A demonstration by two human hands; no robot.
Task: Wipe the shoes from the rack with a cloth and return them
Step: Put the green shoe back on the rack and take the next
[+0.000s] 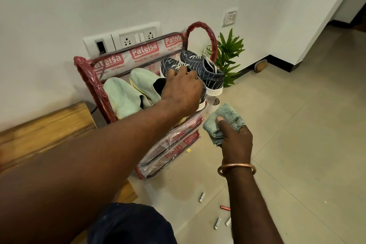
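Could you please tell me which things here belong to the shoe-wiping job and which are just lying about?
Part of the job: cloth, held in the right hand; dark sneakers, the nearer one gripped by the left hand; pale green shoes; red rack.

Just lying about: batteries on the floor; potted plant; wall sockets; wooden bench.
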